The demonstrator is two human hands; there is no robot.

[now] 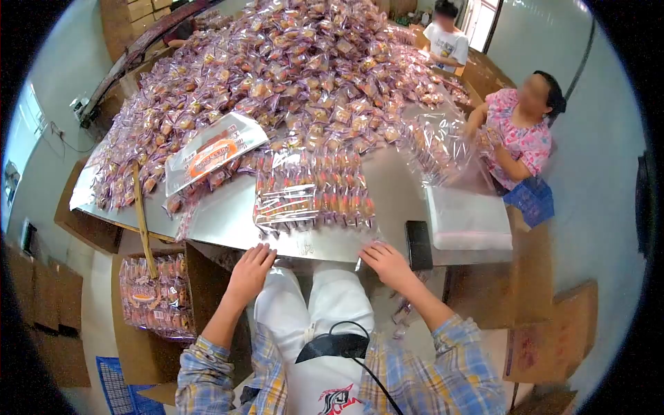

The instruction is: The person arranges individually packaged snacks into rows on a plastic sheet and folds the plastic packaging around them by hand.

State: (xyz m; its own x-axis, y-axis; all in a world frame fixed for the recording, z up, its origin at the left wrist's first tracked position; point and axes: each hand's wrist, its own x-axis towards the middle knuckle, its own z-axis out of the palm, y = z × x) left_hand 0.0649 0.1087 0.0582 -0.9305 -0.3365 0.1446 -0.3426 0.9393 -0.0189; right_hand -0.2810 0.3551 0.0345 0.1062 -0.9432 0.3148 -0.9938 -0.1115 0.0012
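A clear plastic bag (315,190) packed with rows of small wrapped snack cakes lies flat on the metal table in front of me. At the table's front edge, by the bag's near left corner, my left hand (253,268) rests with its fingers stretched out and its thumb hidden. Near the opposite corner, my right hand (387,264) has its fingers bent at the edge. A small white thing (358,264) shows at its fingertips; I cannot make out its kind. Beside this hand lies a black phone-like slab (418,245).
Loose wrapped cakes (277,76) form a large heap behind. A printed bag (216,152) lies at left, clear bags (469,218) at right. A carton (207,277) with a filled bag (155,294) and a wooden stick (143,221) stand lower left. Two people work at right.
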